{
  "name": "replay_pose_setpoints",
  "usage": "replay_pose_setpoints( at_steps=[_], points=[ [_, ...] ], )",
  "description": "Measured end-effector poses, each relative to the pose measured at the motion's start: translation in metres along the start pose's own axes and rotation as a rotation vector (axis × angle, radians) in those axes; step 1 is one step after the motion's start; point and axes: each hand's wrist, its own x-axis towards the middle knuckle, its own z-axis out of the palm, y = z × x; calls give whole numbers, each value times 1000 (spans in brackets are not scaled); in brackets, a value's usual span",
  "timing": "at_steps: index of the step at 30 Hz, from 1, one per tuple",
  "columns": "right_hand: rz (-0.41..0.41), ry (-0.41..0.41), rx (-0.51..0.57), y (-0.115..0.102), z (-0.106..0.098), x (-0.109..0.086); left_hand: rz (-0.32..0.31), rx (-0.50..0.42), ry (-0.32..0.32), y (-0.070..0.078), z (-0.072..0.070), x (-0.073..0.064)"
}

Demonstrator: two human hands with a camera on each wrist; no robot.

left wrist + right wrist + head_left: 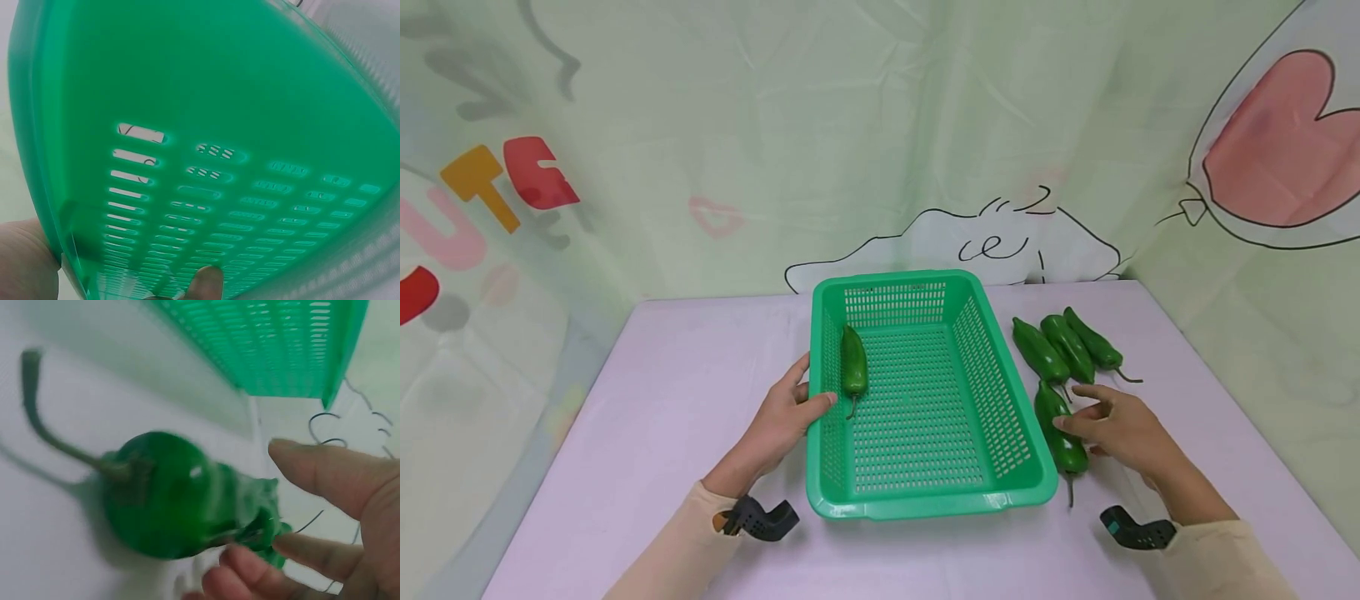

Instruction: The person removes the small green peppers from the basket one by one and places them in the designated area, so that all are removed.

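A green plastic basket with slotted walls stands in the middle of the table in the head view. My left hand grips its left side, thumb over the rim and fingers outside against the wall. One green chili pepper lies inside along the left wall. To the basket's right, my right hand hovers at the nearest loose green pepper. In the right wrist view the thumb and fingers stand apart beside that pepper, not closed round it; whether a fingertip touches it I cannot tell.
Behind the nearest pepper lie three more green peppers, a left one, a middle one and a right one. The pale table meets a printed curtain at the back and sides.
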Motion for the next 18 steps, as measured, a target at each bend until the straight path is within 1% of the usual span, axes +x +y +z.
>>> replay_pose_setpoints(
  at_steps=[3,6,12,16,18],
  points=[
    [-19,50,-55,-8,-5,-5,-1,0,1,0,0,0],
    [-38,88,-67,-18,-10,-10,-2,-1,1,0,0,0],
    [-96,134,-21,-48,-18,-13,-11,13,9,0,0,0],
    [-142,163,16,-73,-17,-12,-16,19,13,0,1,1],
    [-163,157,45,-87,-15,-12,-13,19,9,-1,1,1]
  ],
)
